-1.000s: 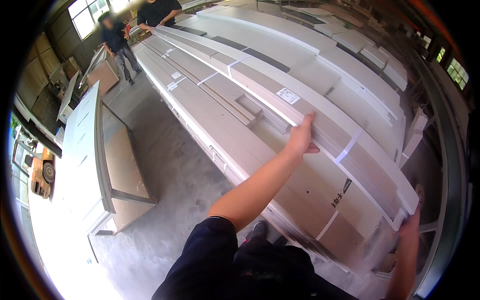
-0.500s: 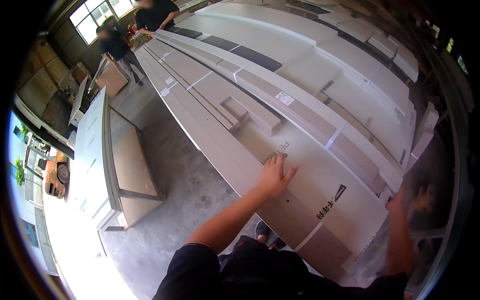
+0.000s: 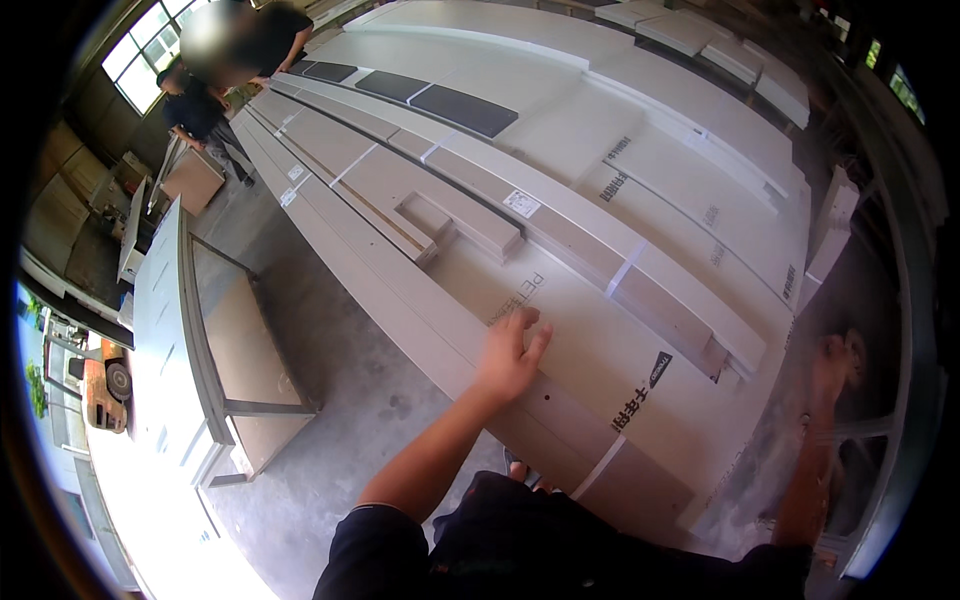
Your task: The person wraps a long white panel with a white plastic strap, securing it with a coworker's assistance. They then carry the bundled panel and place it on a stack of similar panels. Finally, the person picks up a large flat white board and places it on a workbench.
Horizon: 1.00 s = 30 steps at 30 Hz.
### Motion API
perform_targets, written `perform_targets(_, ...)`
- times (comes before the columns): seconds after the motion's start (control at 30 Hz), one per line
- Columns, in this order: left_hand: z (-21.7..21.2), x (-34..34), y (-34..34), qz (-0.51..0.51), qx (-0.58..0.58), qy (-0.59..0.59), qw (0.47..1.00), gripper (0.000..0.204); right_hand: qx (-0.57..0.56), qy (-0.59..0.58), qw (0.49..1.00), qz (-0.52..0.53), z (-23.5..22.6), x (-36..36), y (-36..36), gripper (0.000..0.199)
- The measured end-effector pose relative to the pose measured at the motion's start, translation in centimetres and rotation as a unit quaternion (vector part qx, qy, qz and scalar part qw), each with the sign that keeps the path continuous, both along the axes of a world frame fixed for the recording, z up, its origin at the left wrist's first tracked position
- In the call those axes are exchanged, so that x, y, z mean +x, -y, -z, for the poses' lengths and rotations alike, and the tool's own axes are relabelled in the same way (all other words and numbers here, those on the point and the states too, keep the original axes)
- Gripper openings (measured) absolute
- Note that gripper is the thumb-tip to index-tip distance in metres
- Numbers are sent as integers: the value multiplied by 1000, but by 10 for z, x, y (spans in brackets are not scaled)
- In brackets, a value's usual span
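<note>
Spreading its fingers, our left hand [image 3: 512, 355] lay open over the near side of the printed sheet [image 3: 590, 330], palm down and gripping nothing. Our right hand [image 3: 830, 370] was held out past the near end of the bundle [image 3: 580, 235], apart from it; the view there was dim and blurred, so we could not tell whether its fingers were open or closed.

We judged the step to be placing the bundle on the sheet; the next move would call for checking its line against the sheet's edge, with any nudge matched at both ends. The bundle lay flat on the sheet, beyond our left hand, bound by a white strap [image 3: 626, 268]. Its long axis ran from near right to far left, the near end pointing towards our right side and the far end towards a co-worker [image 3: 285, 35] in black.

Nearer us lay a notched block [image 3: 505, 238]; beyond the bundle, dark strips [image 3: 465, 108]. Off left stood a pale-topped table [image 3: 165, 330].
</note>
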<state>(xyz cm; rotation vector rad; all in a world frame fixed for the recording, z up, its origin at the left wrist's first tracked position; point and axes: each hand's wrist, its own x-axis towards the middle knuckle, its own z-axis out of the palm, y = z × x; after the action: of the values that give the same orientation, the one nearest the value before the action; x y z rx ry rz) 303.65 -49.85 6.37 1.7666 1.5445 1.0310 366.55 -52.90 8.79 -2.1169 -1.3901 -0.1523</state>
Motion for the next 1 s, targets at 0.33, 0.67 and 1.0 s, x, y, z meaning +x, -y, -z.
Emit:
perform_targets(0.33, 8, 0, 10, -34, 13, -49, 998, 32, 105, -5, 994, -15, -28, -11, 88, 12)
perform_targets(0.67, -13, -33, 46, -16, 92, 6, 996, 27, -62, -74, 995, -32, 83, -38, 129, 21)
perform_targets(1.0, 13, -72, 90, -134, 132, -152, 970, 36, -61, -34, 991, -116, 30, -106, 40, 52)
